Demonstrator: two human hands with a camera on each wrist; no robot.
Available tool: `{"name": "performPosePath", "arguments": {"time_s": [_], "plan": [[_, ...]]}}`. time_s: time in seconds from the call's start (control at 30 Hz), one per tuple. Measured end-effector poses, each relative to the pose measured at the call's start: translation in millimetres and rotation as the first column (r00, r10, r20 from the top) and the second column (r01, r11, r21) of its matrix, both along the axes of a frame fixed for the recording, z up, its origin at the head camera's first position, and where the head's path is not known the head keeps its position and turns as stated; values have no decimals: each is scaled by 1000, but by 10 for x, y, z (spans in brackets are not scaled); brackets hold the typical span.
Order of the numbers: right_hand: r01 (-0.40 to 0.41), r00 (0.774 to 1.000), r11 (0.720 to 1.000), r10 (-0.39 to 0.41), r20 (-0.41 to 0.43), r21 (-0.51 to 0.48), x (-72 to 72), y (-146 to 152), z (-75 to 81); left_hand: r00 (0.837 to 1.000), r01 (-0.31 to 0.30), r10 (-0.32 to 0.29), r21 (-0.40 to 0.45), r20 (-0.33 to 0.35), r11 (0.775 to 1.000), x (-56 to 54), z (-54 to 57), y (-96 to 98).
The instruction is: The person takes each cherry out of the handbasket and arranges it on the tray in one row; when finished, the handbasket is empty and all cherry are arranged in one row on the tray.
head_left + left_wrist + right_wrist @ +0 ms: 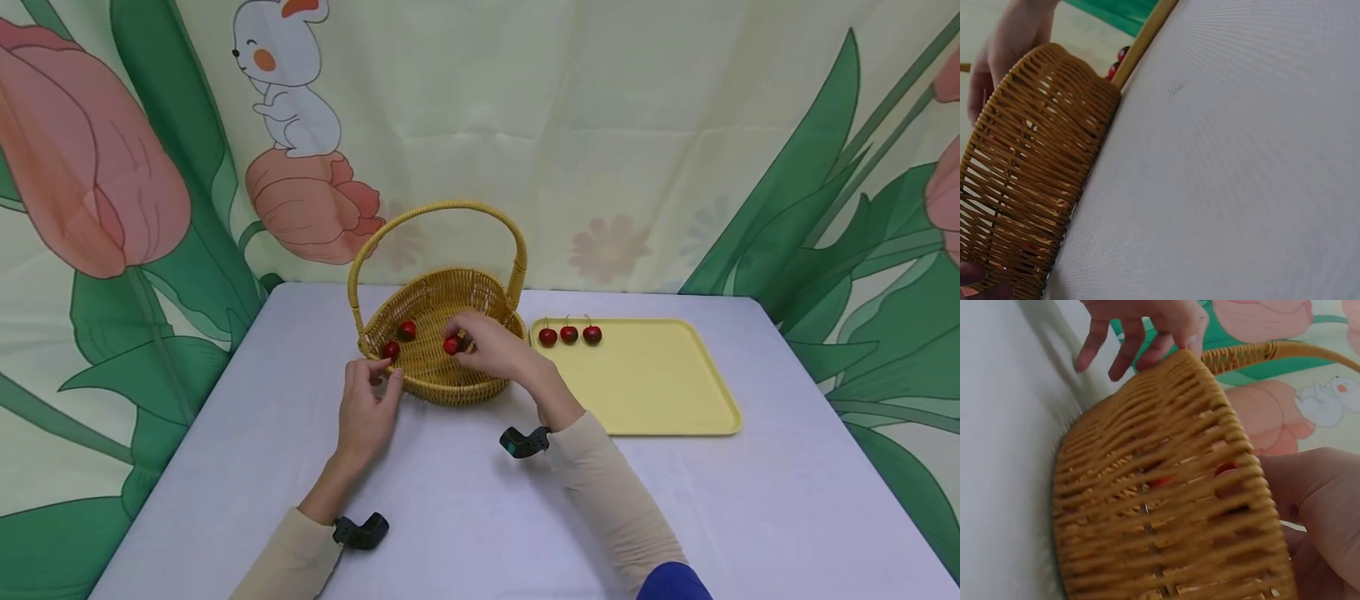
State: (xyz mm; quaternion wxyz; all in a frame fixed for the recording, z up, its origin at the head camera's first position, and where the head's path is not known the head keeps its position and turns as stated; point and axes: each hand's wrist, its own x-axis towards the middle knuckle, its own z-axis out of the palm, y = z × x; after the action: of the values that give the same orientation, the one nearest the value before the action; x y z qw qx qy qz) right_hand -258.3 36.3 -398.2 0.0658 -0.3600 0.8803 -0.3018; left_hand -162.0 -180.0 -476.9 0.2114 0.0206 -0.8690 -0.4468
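Observation:
A wicker basket (pixel 450 393) with a tall arched handle stands on the table. Over its inside, my right hand (pixel 491 346) pinches a dark red cherry (pixel 452 344) between thumb and fingers. At the front left, my left hand (pixel 366 417) holds the basket's rim by the fingertips; the right wrist view shows that left hand (pixel 1154 328) at the rim, its other fingers loose outside the wall. Two more cherries lie in the left part of the basket, one cherry (pixel 407 331) behind another cherry (pixel 391 350). The weave partly hides the held cherry in the right wrist view.
Right of the basket lies a yellow rectangular tray (pixel 652 387). Three stemmed cherries sit in a row at its back left corner, the middle cherry (pixel 569 335) between two others. A white cloth (pixel 450 500) covers the table, and a printed curtain (pixel 600 150) hangs behind it.

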Motion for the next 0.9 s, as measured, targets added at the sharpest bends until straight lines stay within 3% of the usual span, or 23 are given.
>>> {"name": "performPosePath", "arguments": {"time_s": [0.23, 0.67, 0.9], "plan": [[42, 999, 997, -42, 1, -58, 52, 215, 42, 1000, -3, 3, 2, -4, 1000, -3, -36, -5], [112, 987, 982, -128, -98, -155, 118, 650, 50, 1000, -3, 3, 1, -6, 1000, -3, -14, -3], [168, 977, 967, -190, -98, -194, 132, 872, 53, 1000, -4, 4, -4, -3, 1000, 7, -8, 5]]}}
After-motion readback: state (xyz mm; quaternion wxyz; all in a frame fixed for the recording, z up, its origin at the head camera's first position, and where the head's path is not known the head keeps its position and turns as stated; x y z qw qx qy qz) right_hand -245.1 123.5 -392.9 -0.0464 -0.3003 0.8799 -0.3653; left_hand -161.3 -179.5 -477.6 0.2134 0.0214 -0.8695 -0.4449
